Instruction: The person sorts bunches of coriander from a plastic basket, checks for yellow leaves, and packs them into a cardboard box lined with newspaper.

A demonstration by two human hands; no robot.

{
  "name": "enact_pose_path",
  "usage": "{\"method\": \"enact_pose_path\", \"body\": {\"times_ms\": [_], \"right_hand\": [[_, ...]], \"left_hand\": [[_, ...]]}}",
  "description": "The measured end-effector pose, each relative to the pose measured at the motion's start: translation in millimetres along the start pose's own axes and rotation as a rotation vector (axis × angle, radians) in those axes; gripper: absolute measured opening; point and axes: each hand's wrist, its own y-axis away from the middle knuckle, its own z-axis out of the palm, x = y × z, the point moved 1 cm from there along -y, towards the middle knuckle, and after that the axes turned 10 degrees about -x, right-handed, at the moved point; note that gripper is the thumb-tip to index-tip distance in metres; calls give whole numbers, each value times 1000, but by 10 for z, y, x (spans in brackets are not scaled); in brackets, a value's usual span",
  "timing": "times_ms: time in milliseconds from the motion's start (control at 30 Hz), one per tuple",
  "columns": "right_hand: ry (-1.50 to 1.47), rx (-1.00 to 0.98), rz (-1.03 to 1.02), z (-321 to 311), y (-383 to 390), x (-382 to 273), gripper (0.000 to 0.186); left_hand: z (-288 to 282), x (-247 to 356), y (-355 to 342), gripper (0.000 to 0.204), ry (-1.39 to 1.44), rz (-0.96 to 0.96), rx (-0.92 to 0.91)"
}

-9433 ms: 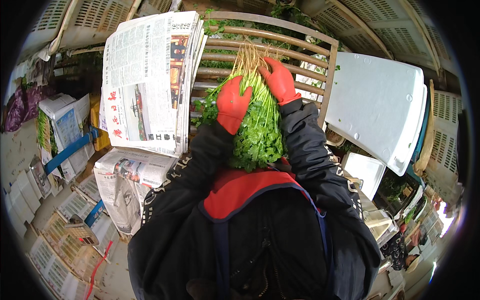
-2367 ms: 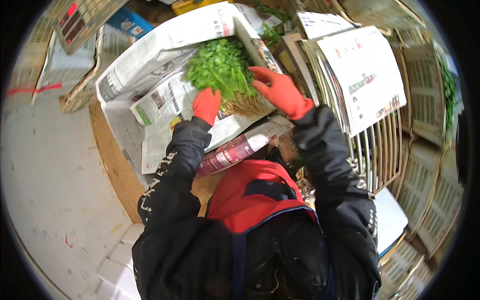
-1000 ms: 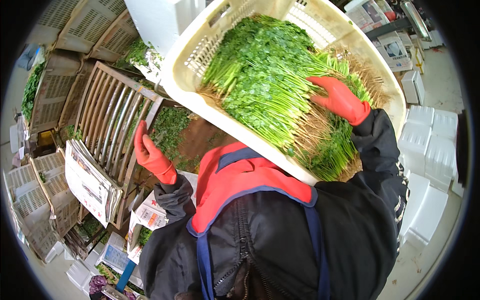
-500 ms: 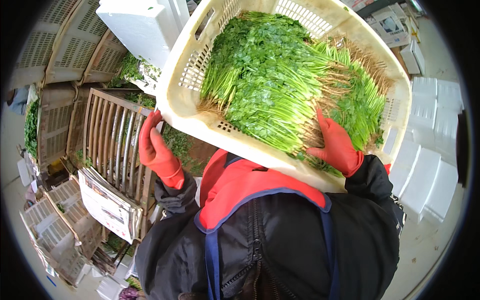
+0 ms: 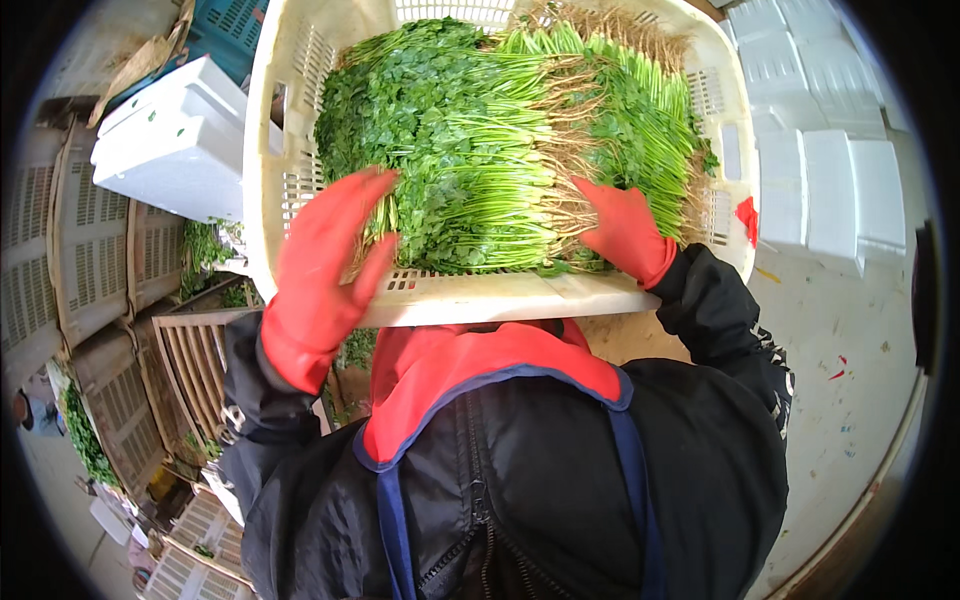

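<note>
**Rooted leafy greens (image 5: 470, 140) packed in a cream crate (image 5: 500, 301)**

The greens lie inside the crate, at twelve o'clock of the view. The main row points its leaves toward nine o'clock and its pale stalks toward three, ending in a band of tan roots (image 5: 572, 120). Past that band, on the three-o'clock side, lies a second mass of greens, with more roots along its outer edge.

Around the crate's centre, the left hand (image 5: 325, 270), in a red glove, is at eight o'clock, over the near corner, thumb and fingers spread apart beside the leaves. The right hand (image 5: 630, 230), gloved alike, is at four o'clock, thumb and fingers apart at the roots; whether either hand presses on the greens, I cannot tell.

A red scrap (image 5: 747, 220) sits on the crate's rim between three and four o'clock. At six o'clock, just outside, is a red apron (image 5: 490, 370). Farther out are a white foam box (image 5: 180, 140) at nine, a slatted rack (image 5: 190, 365) at eight and stacked white boxes (image 5: 820, 190) at three.
</note>
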Motion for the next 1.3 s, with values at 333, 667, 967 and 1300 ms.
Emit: {"method": "enact_pose_path", "body": {"times_ms": [333,667,967,1300], "right_hand": [[-87,139,-73,-132,-120,-313,23],[-206,255,-117,-653,-530,293,32],[112,141,-155,-128,-746,190,14],[-90,149,-354,-1,-479,494,29]], "left_hand": [[1321,228,-1208,81,-290,449,-242],[1287,169,-1179,37,-90,468,-264],[1292,168,-1221,55,-157,322,-96],[1267,142,-1361,81,-314,295,-113]]}}
